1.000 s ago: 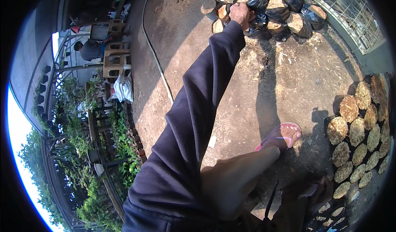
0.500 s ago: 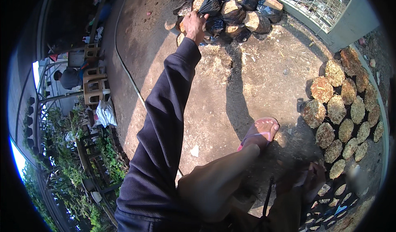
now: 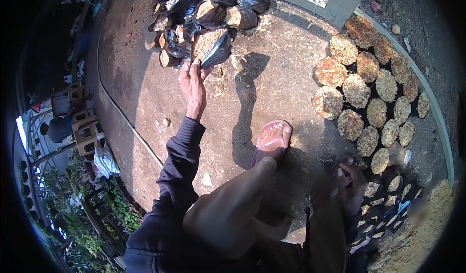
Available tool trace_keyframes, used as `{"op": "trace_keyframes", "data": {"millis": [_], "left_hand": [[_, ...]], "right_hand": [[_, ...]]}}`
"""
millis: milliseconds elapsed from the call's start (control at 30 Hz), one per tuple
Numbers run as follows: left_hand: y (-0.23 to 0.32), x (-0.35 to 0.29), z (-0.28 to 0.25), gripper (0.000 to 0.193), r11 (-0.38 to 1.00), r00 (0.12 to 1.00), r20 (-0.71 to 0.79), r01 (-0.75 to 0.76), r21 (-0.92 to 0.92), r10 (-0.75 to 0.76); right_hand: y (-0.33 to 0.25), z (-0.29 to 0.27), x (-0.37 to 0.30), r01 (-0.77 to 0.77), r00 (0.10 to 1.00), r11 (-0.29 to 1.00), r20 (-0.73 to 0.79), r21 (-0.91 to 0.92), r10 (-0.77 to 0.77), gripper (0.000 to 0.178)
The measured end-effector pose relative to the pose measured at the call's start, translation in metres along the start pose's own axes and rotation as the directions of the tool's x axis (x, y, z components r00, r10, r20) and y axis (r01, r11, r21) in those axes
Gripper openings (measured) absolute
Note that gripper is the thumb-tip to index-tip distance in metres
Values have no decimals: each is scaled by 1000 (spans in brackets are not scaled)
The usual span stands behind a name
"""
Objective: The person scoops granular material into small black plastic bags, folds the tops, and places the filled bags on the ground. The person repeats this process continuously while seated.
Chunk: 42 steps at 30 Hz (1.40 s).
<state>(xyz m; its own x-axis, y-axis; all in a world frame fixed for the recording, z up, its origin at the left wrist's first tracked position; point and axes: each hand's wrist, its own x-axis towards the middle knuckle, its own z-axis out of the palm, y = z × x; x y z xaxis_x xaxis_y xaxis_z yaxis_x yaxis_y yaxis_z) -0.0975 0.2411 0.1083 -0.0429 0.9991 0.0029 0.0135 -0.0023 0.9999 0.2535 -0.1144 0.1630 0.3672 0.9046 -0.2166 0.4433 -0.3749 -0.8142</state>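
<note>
Across the brown bare-earth ground [image 3: 218,122], crossed by sun and shadow, the biggest group is the rows of round, straw-topped, dark-sided bundles [image 3: 376,112], tan to rust-brown, set close together inside the curved grey curb [image 3: 439,118] at the ground's right edge. Toward the ground's upper edge, near the grey-framed wire-mesh fence [image 3: 340,4], sits a heap of shiny black plastic bags [image 3: 182,5] packed with pale, straw-like filling. A long, thin, greyish hose [image 3: 138,134] runs down the ground's left side. At the lower right, a smaller cluster of black-rimmed, pale-filled bags [image 3: 372,189] lies in shade. One black plastic bag with a broad, tan, straw-like face [image 3: 211,47] is at the near edge of the heap, tilted, in the grip of the left hand [image 3: 194,86]. That hand is nearly closed, thumb and fingers pinching the bag's near edge. The right hand [image 3: 353,185], dark in shadow beside the smaller cluster, has its fingers loosely bent; whether it has hold of anything cannot be told. Between the two hands stands a foot in a pink-strapped sandal [image 3: 272,139]. A small, flat white scrap [image 3: 207,179] lies left of the foot.
</note>
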Motion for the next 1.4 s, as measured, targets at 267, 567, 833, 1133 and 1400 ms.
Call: {"op": "trace_keyframes", "data": {"millis": [267,567,833,1133,1400], "left_hand": [[-43,-180,62,25,920,813,440,292,261,-382],[-76,-230,138,24,745,362,861,-446,496,-356],[-76,-236,149,30,756,313,829,-349,554,-464],[-71,-242,149,27,713,329,764,-285,640,-555],[-72,-245,145,24,630,396,712,-335,700,-580]], "right_hand": [[36,19,0,-167,954,968,280,189,110,36],[140,66,-32,-317,948,936,88,154,306,33],[147,67,-46,-224,975,959,37,176,221,19],[136,59,-37,-381,919,924,95,-40,383,18],[137,60,-37,-522,853,749,247,407,460,21]]}}
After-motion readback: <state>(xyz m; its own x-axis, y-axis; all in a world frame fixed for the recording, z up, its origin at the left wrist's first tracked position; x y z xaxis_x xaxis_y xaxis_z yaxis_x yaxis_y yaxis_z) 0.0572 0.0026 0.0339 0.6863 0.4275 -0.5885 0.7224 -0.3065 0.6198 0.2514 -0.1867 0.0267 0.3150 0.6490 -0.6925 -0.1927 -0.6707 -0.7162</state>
